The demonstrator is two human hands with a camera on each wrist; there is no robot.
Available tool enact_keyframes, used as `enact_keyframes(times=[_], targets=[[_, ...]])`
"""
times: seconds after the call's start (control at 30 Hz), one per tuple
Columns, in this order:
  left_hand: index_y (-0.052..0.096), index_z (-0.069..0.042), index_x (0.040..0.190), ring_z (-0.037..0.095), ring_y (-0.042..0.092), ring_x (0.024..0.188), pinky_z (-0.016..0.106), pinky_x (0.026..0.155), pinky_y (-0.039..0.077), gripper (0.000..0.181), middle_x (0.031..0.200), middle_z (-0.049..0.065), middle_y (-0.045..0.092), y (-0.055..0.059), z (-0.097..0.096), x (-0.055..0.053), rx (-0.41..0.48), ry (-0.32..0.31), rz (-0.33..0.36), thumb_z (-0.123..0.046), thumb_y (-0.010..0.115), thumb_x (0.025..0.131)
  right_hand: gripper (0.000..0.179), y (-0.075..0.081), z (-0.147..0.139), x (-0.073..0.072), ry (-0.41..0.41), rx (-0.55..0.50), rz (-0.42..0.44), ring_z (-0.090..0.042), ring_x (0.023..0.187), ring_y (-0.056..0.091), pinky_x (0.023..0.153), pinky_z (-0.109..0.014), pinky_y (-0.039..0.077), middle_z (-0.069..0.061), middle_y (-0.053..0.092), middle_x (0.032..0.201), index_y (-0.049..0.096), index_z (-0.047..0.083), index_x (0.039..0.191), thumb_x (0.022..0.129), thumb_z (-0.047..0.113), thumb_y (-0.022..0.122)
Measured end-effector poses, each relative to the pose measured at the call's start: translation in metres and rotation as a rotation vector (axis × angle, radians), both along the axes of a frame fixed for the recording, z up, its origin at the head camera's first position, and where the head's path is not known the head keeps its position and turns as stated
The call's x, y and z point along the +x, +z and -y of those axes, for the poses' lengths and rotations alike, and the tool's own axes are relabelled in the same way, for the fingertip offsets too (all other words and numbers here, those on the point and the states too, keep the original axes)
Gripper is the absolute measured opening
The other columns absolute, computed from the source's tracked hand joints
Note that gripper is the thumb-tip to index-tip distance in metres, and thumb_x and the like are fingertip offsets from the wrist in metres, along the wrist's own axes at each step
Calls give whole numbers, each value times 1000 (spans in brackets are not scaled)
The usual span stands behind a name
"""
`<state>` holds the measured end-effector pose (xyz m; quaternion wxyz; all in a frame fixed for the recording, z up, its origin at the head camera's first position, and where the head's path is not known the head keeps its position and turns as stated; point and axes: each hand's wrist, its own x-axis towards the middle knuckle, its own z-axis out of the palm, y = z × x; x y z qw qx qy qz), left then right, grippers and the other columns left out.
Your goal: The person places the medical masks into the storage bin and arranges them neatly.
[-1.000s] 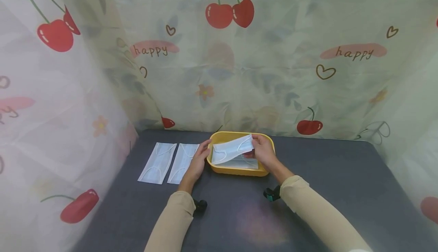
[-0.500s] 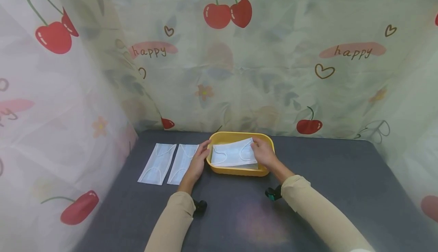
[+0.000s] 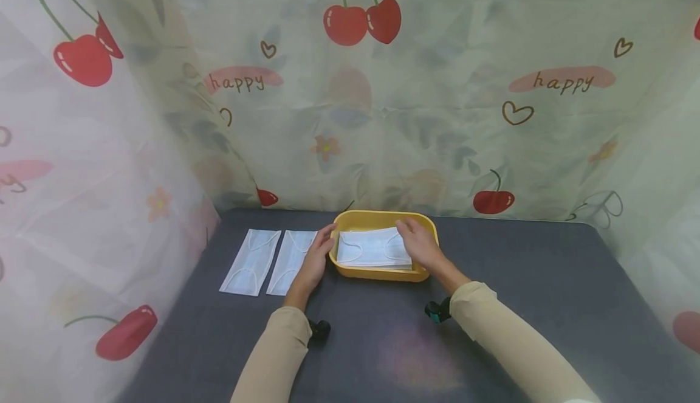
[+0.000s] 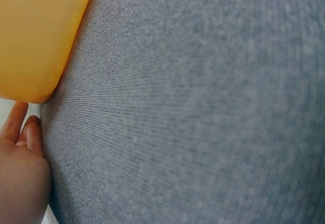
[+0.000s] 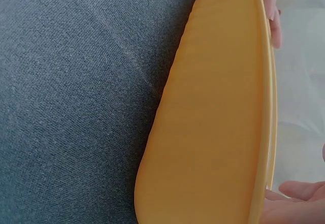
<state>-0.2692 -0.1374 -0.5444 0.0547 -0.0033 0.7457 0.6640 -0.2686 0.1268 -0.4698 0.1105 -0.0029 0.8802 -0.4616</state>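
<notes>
A yellow plastic basket [image 3: 380, 275] stands at the back of the table, with a pale blue face mask [image 3: 369, 248] lying flat inside on top of other contents. My left hand [image 3: 313, 264] rests against the basket's left end, its fingers straight along the rim; the left wrist view shows fingertips right at the yellow wall [image 4: 38, 46]. Over the basket's right end, my right hand [image 3: 420, 247] reaches in with loose fingers at the mask's right edge, pinching nothing. In the right wrist view, its fingers [image 5: 299, 189] extend past the rim.
Two more face masks lie side by side on the table's left: an outer one [image 3: 250, 263] and an inner one [image 3: 287, 263], partly behind my left hand. A cherry-print curtain [image 3: 383, 129] encloses the dark grey table [image 3: 525, 281] at the back and sides.
My right hand has lowered the mask's raised right edge, so it now lies flat in the basket, and has let go of it. The left hand has stayed at the basket's end.
</notes>
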Motion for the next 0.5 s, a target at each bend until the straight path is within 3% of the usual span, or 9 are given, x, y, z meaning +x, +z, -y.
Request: enact_keyframes(times=[0.33,0.5], targets=[[44,-31,151,31,37,150,56,127,23,43,160,8,42,2,-1,2,-27,12,21,-30,38,109,77,1,0,2,77,23,-22,-37,157,24,127,-57,20,-16,28,168,24,8,162,106,60,30],[45,-31,151,30,37,150,56,127,22,42,159,7,42,3,0,2,-26,13,20,-30,38,109,79,3,1,5,139,96,-87,-40,157,22,127,-60,19,-17,21,170,23,8,162,105,61,34]])
